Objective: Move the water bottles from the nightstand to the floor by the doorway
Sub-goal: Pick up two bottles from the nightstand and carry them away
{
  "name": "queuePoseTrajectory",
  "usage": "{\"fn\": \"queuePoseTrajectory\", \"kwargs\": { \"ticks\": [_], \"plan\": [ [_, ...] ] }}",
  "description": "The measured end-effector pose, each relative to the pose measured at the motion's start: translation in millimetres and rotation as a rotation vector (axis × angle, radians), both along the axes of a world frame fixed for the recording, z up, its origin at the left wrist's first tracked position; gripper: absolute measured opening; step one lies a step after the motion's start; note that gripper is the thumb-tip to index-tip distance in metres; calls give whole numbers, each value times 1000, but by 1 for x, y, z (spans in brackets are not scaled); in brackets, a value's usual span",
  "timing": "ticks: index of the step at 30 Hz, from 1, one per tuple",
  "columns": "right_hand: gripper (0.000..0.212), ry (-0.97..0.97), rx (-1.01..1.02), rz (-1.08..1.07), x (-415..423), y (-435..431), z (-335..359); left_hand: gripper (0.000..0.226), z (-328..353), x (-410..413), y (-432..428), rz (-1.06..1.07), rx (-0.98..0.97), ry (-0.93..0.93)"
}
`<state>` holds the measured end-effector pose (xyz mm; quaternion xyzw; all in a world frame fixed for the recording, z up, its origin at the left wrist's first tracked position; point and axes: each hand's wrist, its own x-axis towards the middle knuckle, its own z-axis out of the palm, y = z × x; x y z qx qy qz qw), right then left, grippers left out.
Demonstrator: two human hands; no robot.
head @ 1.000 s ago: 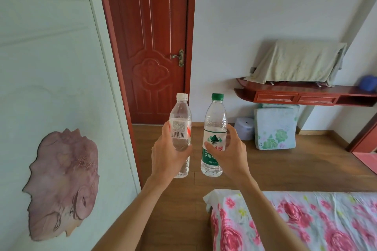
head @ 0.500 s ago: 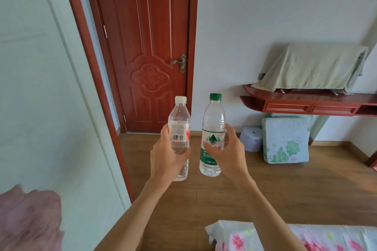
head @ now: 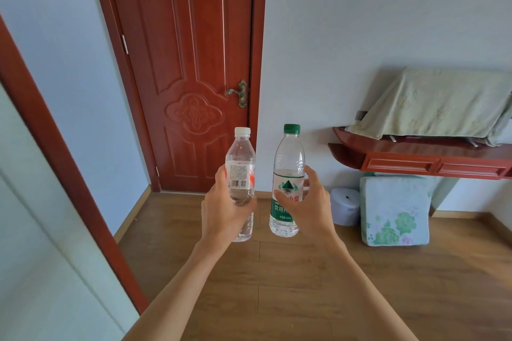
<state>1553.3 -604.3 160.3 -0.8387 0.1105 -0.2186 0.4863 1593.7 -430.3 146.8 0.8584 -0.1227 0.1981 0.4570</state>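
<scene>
I hold two clear plastic water bottles upright in front of me, side by side and a little apart. My left hand (head: 223, 212) grips the white-capped bottle (head: 240, 163) around its lower half. The green-capped bottle (head: 288, 163), which has a green label, is held around its middle by my right hand (head: 309, 207). Both bottles hang in the air above the wooden floor (head: 304, 271), in front of a closed red-brown door (head: 188, 63). The nightstand is out of view.
A red-brown door frame post (head: 69, 174) runs down the left side. On the right, a wall shelf (head: 415, 163) carries a cloth-covered object (head: 437, 105). Below it stand a floral cushion (head: 396, 210) and a small white stool (head: 345, 206).
The view has moved forward toward the door. The flowered bed and the wall mark have dropped out of sight. Both hands keep the bottles in the same upright pose.
</scene>
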Motion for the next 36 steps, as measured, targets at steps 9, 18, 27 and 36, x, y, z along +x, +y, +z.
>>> {"fn": "queuePoseTrajectory", "kwargs": {
  "ticks": [9, 18, 27, 36],
  "plan": [
    [76, 16, 20, -36, 71, -36, -9, 79, -6, 75, -40, -36, -16, -3],
    [76, 26, 29, -155, 163, -85, -21, 81, -12, 185, -91, -142, -20, -19],
    [76, 11, 11, -282, 261, -122, -16, 85, -7, 297, -137, -211, 4, -16],
    [77, -21, 37, -343, 312, -148, -17, 83, 1, 361, -168, -292, 4, -23]
  ]
}}
